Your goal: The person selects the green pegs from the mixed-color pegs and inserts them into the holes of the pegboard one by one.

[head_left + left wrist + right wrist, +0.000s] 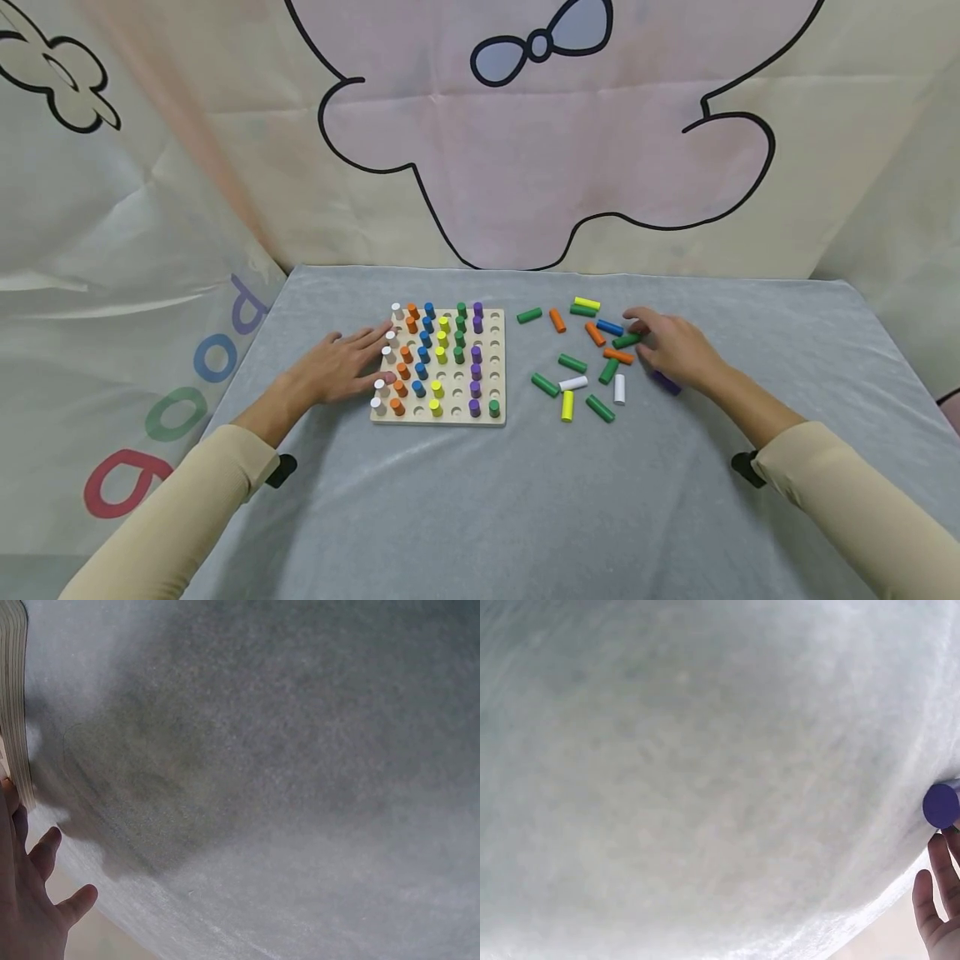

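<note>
A wooden pegboard (480, 421) with upright pegs in white, orange, blue, yellow, green and purple columns lies on the table. My left hand (341, 367) rests at its left edge, fingers spread, thumb and fingertips beside the white pegs. In the left wrist view, the hand (34, 900) shows below the board's side (13, 705). To the right, my right hand (678, 350) reaches over loose pegs, thumb and fingers apart, with a green peg (626, 341) at its fingertips. A purple peg (666, 383) lies partly under that hand; the right wrist view shows a purple peg's end (940, 805) beside the fingers (924, 900).
Loose pegs lie scattered between board and right hand, among them a blue peg (610, 327), an orange peg (618, 357), a white peg (619, 389) and a yellow peg (567, 407). Grey cloth (465, 517) covers the table. A printed curtain (525, 167) hangs behind.
</note>
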`<action>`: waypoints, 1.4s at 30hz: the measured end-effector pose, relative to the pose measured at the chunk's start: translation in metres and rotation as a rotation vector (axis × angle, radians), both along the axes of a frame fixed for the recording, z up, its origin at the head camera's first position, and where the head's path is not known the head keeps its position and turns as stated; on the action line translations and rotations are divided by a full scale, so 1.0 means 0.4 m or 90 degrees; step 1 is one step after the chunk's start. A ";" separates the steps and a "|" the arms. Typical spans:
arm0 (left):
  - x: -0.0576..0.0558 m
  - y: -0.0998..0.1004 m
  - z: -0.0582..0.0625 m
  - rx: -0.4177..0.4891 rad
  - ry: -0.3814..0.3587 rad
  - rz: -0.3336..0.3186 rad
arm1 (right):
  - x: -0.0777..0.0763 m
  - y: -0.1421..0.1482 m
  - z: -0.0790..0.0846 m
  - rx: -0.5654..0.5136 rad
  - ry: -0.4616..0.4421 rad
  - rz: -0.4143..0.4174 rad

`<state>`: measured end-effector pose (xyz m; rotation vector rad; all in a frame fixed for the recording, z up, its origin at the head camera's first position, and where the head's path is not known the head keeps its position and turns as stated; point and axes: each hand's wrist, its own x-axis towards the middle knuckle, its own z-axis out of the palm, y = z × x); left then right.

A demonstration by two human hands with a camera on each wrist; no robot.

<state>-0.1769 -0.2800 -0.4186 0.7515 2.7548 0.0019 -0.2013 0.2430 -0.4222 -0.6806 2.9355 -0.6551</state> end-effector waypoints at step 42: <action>0.000 0.001 0.000 -0.004 -0.011 0.006 | 0.035 -0.021 0.088 0.001 0.141 0.010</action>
